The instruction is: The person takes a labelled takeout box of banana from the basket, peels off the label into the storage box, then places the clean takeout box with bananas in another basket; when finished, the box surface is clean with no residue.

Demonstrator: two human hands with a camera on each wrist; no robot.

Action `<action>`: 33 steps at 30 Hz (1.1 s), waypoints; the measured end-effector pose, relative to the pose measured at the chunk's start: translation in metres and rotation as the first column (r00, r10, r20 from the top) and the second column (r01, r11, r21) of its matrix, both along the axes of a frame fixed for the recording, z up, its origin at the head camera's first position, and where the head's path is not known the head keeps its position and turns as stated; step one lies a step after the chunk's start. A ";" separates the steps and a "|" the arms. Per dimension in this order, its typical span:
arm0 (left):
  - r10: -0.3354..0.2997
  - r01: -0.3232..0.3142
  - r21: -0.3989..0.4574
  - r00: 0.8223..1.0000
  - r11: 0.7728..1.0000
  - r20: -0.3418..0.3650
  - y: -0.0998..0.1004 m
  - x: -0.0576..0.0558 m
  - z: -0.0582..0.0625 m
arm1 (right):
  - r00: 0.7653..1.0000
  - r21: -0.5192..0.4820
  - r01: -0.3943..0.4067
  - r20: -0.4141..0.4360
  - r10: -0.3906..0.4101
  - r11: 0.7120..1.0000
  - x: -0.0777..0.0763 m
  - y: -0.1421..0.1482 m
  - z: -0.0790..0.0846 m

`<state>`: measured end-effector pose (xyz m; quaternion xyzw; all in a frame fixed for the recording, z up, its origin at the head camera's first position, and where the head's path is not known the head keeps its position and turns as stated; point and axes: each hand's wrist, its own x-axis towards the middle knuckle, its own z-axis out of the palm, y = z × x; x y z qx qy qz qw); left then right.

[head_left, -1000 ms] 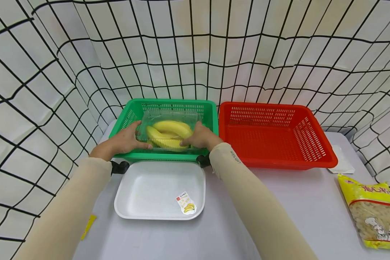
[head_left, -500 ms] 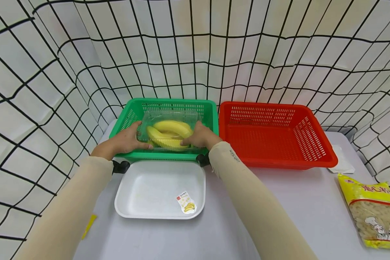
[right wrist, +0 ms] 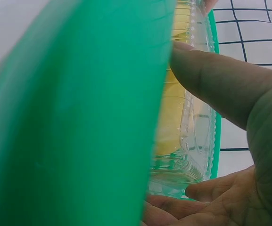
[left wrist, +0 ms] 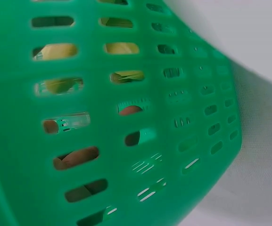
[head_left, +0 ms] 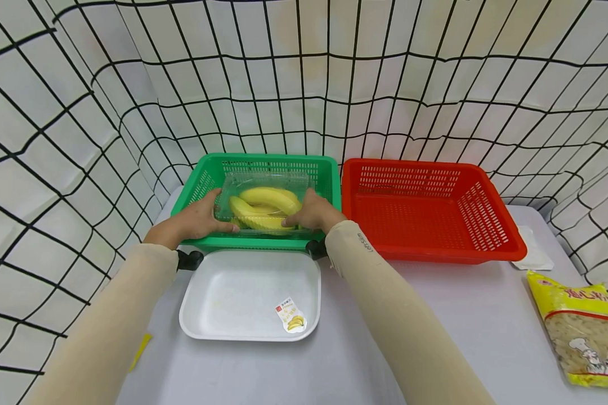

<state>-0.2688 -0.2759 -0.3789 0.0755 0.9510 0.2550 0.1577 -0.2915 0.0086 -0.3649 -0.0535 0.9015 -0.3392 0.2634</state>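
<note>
A clear plastic clamshell box (head_left: 268, 179) with yellow bananas (head_left: 268, 197) inside sits in the green basket (head_left: 263, 243). My left hand (head_left: 199, 218) holds its left end, thumb along the front. At the opposite end my right hand (head_left: 316, 214) grips it, thumb over the front edge. In the right wrist view the right thumb (right wrist: 216, 77) reaches across the box, and the other fingers lie by its end, partly behind the blurred green rim (right wrist: 93, 113). The left wrist view is mostly basket wall (left wrist: 13, 108), with bits of fingers and banana showing through the slots.
A white tray (head_left: 233, 298) with a banana-picture label (head_left: 291, 318) lies in front of the green basket. To the right stand a red basket (head_left: 410, 216), a white packet (head_left: 534, 250) and a yellow bag (head_left: 585, 332). Black netting (head_left: 326, 101) surrounds the table. A yellow strip (head_left: 140, 351) lies left.
Almost nothing differs. Both hands keep their places on the clamshell box, and the box stays in the green basket; the view shifts only very slightly.
</note>
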 end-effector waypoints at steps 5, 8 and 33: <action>-0.001 0.001 -0.004 1.000 1.000 0.001 0.000 0.000 0.000 | 1.000 0.003 0.004 -0.001 -0.004 1.000 0.000 0.000 0.000; 0.000 0.000 -0.014 1.000 1.000 0.000 0.000 0.001 0.000 | 1.000 0.004 0.008 0.003 -0.008 1.000 0.000 0.000 0.000; 0.010 -0.011 -0.051 1.000 0.999 -0.016 0.000 0.002 0.006 | 0.996 0.051 -0.009 -0.093 0.014 0.999 0.007 0.006 0.012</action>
